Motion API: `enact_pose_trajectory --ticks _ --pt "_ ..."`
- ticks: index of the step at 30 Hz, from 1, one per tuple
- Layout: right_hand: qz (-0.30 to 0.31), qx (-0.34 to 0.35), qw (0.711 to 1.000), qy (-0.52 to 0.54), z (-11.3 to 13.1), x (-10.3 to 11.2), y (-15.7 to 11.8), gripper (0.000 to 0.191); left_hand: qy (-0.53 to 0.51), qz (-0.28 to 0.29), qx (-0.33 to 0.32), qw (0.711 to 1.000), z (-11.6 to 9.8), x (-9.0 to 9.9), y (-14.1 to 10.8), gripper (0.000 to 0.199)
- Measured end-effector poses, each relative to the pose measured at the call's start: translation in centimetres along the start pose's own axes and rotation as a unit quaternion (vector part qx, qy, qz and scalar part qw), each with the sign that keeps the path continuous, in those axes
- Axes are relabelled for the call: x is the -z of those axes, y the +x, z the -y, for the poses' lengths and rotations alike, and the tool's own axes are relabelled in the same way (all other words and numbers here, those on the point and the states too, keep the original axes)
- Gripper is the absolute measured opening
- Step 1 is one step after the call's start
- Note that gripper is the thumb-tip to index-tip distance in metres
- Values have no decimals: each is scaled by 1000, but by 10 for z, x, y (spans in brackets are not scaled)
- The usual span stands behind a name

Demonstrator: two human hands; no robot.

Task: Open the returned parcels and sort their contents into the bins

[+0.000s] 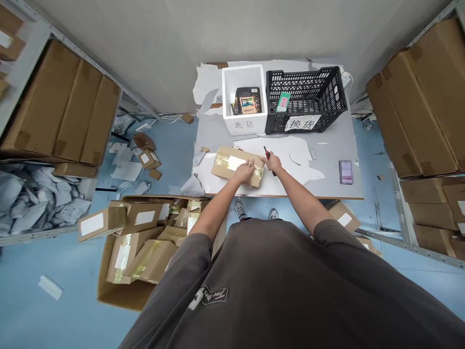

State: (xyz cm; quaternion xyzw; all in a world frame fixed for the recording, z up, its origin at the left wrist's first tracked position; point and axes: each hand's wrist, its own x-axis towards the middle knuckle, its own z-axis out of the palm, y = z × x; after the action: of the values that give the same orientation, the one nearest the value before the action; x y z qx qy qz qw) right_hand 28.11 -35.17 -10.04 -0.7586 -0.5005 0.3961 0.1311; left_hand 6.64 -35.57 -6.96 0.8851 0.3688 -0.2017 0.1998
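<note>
A taped cardboard box [222, 164] with a white label lies slightly tilted on the white paper near the table's front edge. My left hand [244, 171] rests on top of it with its fingers spread, holding nothing. At the box's right end, my right hand [272, 163] is closed around a red and black utility knife [268, 154], whose tip points up and away from me. The hand is beside the box's upper right corner; whether it touches the box is hard to tell.
Behind the box stand a white bin [245, 124] with books and a black crate [305, 104] with a green item. A phone [346, 172] lies on the table [327, 189] at right. A large carton [105, 271] of parcels sits at lower left; shelves with boxes flank both sides.
</note>
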Motion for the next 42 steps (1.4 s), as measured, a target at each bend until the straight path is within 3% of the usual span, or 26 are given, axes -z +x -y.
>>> enact_pose_trajectory --ticks 4,8,17,24,28,32,37,42 --pt "114 8 986 121 -31 8 -38 31 -8 21 4 1000 2 -4 7 131" --pt "221 21 963 151 -51 7 -63 33 -9 22 5 1000 5 -8 12 132" --pt "270 16 946 181 -58 8 -65 46 -3 28 6 1000 11 -13 21 135" --pt "325 56 929 166 -63 -16 -85 51 -14 17 7 1000 12 -17 20 131" --pt "302 63 942 133 -73 -9 -98 46 -69 -15 -12 997 16 -13 12 121" --pt "271 45 958 85 -90 24 -104 37 -112 -82 38 990 23 2 19 91" --pt "175 52 983 15 -96 53 -107 40 -78 -46 110 990 23 4 43 125" --pt "117 101 985 -81 -77 44 -93 38 -47 -75 99 991 26 -8 39 113"
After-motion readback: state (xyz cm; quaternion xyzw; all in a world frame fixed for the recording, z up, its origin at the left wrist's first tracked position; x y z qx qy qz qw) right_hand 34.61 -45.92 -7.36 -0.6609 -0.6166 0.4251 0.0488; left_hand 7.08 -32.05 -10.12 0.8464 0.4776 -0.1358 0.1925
